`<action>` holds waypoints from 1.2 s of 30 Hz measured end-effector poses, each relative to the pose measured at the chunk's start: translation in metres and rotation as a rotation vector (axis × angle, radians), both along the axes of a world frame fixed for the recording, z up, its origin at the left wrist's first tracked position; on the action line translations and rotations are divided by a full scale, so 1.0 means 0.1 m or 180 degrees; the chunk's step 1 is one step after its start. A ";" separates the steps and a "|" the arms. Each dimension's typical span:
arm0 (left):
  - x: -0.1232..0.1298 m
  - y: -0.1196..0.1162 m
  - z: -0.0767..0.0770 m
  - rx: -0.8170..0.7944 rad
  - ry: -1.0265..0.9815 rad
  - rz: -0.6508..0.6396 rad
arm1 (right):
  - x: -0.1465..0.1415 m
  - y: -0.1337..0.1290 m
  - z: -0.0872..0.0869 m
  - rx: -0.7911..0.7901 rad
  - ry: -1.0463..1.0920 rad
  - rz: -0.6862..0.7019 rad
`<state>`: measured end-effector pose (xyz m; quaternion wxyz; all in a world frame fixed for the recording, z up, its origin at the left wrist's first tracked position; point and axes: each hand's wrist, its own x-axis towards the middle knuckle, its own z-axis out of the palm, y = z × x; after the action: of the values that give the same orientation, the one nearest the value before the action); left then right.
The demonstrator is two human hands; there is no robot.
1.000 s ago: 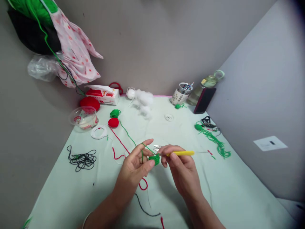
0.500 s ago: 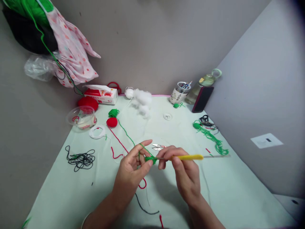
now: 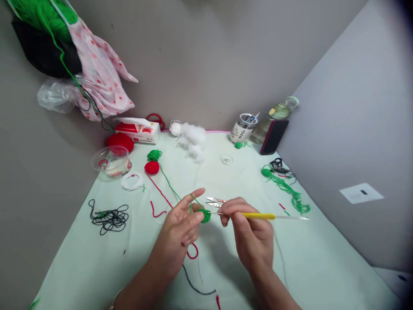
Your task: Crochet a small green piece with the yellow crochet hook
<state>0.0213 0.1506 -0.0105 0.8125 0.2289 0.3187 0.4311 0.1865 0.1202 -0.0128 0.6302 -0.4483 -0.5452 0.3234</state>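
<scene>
My left hand (image 3: 180,226) pinches a small green crochet piece (image 3: 204,216) between thumb and fingers. Its index finger is raised, and green yarn (image 3: 170,183) runs over it from a small green ball (image 3: 154,155). In my right hand (image 3: 250,228) is a crochet hook (image 3: 258,215) with a yellow handle, held like a pen. The hook's thin metal tip points left and meets the crochet piece; whether it sits in a loop is too small to tell. Just behind my hands lie thread snips (image 3: 215,201), partly covered by the right fingers.
Behind on the left are a red yarn ball (image 3: 152,167), a clear plastic tub (image 3: 111,161) and a tissue box (image 3: 138,130). White stuffing (image 3: 192,137) lies at the back. A pen can (image 3: 243,128), phone (image 3: 274,137) and green yarn tangle (image 3: 287,188) stand or lie right. Black cord (image 3: 110,217) is at left.
The left thumb and fingers have shifted on the green piece, which has turned to show more of its face. The hook has tilted slightly, its rear end lower. The view has shifted a little.
</scene>
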 end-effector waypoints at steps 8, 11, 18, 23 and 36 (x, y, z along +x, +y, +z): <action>0.08 -0.08 -0.05 0.0297 0.0526 0.0200 | -0.08 -0.04 -0.11 0.0378 -0.1099 -0.0097; 0.07 -0.04 -0.03 -0.0178 0.0061 -0.0036 | -0.04 -0.07 -0.16 0.0349 -0.1206 -0.0166; 0.04 0.00 -0.03 0.0040 0.0221 0.0100 | 0.01 0.03 0.01 -0.0233 0.0039 0.0152; 0.06 -0.05 -0.10 0.0527 0.0724 0.0000 | -0.02 0.06 -0.01 -0.0399 0.0165 0.0179; 0.00 -0.03 -0.06 0.0829 0.1027 0.0144 | -0.02 -0.01 0.01 -0.0177 0.0048 0.0145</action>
<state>0.0210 0.1475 -0.0162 0.7046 0.3909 0.3914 0.4445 0.1842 0.1188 -0.0114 0.6141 -0.4507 -0.5413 0.3560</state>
